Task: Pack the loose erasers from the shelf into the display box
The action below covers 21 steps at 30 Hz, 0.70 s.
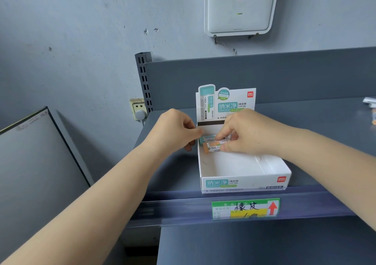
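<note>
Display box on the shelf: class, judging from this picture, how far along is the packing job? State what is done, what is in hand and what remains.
Done: a teal eraser already lies at the back of the display box. In hand: the right hand pinches an orange eraser beside it, while the left hand grips the box's left wall. Left: most of the box floor is bare; items at the shelf's far right edge may be more erasers, too cropped to tell.

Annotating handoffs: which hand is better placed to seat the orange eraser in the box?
Right, probably. The right hand already pinches the orange eraser at the back of the display box; the left hand sits at the box's left wall beside the teal eraser.
</note>
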{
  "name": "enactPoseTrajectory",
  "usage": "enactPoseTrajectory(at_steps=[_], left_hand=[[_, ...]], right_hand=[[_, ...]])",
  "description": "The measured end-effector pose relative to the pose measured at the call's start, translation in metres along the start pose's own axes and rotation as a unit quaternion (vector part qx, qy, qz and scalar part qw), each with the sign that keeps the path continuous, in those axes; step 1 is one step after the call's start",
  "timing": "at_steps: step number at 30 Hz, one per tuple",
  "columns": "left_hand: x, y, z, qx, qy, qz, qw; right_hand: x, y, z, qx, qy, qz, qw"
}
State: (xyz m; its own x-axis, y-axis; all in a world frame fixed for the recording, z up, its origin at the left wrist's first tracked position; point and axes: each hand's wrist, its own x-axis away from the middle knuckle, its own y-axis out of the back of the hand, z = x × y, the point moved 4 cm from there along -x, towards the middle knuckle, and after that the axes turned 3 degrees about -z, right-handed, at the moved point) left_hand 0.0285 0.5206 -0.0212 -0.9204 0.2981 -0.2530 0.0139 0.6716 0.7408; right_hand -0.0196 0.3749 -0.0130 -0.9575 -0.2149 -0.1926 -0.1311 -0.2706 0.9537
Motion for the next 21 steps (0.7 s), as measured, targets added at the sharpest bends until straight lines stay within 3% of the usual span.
enactPoseTrajectory(at_steps=[16, 21], left_hand=[[-0.002, 0.001, -0.001, -0.042, -0.027, 0.014, 0.999], [0.004, 0.017, -0.025, -0.152, -0.097, -0.095, 0.979]], right_hand=[[-0.003, 0.0, 0.008, 0.033, -0.018, -0.04, 0.999], [0.002, 0.02, 0.003, 0.046, 0.003, -0.078, 0.996]])
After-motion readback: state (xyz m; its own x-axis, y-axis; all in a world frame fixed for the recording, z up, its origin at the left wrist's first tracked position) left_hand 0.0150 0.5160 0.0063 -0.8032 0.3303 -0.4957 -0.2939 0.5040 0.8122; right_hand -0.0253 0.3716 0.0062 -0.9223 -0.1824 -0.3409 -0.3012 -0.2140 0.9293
